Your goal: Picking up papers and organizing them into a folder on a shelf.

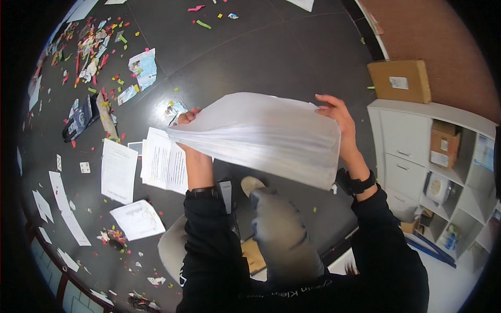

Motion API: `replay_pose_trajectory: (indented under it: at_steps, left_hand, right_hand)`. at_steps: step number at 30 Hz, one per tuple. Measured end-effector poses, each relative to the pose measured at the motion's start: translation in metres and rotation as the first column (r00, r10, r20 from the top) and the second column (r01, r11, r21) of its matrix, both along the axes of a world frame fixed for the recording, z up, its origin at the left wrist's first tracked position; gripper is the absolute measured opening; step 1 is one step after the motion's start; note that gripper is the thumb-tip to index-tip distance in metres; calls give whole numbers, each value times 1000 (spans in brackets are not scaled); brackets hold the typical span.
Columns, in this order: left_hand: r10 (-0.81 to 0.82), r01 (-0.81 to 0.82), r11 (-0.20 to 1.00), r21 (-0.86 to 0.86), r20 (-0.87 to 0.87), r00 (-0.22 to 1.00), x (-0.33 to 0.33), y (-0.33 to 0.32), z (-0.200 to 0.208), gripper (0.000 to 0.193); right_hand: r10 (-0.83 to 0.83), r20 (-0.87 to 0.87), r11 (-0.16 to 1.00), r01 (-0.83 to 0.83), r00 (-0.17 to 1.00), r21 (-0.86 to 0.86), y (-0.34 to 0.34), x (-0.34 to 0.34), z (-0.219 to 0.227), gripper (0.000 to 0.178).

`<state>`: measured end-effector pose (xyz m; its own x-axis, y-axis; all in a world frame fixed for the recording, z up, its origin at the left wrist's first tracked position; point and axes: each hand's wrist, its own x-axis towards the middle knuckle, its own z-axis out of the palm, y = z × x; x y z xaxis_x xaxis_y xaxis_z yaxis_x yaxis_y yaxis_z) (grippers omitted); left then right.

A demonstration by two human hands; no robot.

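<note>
A thick stack of white paper (261,130) is held up in front of me, its sheets fanned and bent. My left hand (189,130) grips the pinched left end, thumb and fingers closed round it. My right hand (338,117) holds the wider right end, fingers over the far corner and the rest partly hidden behind the sheets. Below my left hand, printed sheets (164,161) lie on the dark floor, with another printed page (118,171) beside them.
Confetti and paper scraps (94,52) litter the floor at far left, near a dark bag (82,121). A crumpled sheet (138,220) lies at lower left. On the right stands a white cabinet (399,133) with shelves; a cardboard box (401,82) is at its far end.
</note>
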<state>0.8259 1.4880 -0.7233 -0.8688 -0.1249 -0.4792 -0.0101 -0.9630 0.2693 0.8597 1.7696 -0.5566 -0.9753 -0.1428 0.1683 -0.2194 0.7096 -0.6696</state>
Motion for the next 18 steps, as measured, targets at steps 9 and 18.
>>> replay_pose_trajectory:
  at_steps: [9, 18]
  left_hand:
    - [-294, 351, 930, -108, 354, 888, 66, -44, 269, 22]
    - [-324, 352, 927, -126, 200, 925, 84, -78, 440, 52]
  right_hand:
    - [40, 279, 989, 2, 959, -147, -6, 100, 296, 28]
    - [-52, 235, 988, 84, 971, -127, -49, 187, 450, 36]
